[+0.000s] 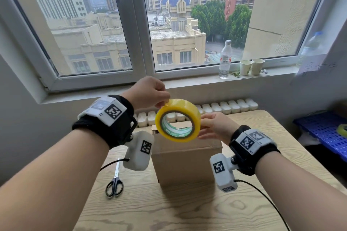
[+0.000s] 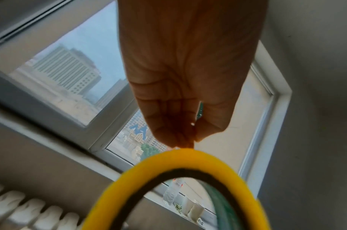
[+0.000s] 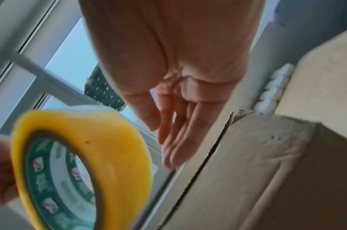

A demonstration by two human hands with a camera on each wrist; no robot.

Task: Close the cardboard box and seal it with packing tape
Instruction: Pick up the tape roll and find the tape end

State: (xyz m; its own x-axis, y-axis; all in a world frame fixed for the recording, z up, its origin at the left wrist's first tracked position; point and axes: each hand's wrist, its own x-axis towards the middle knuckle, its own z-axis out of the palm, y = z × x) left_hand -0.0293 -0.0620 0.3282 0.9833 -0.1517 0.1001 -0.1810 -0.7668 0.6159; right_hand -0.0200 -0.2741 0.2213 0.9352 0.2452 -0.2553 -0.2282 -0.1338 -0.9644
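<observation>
A yellow roll of packing tape hangs in the air just above the cardboard box, which stands on the wooden table. My left hand pinches the roll at its top edge; the left wrist view shows thumb and fingers meeting right above the roll. My right hand is at the roll's right side with straight fingers. In the right wrist view those fingers are spread flat, a little apart from the roll. The box's top flaps lie folded down with a dark seam between them.
Black-handled scissors lie on the table left of the box. A white radiator runs behind the table. A water bottle and two paper cups stand on the windowsill. A blue perforated crate sits at the right.
</observation>
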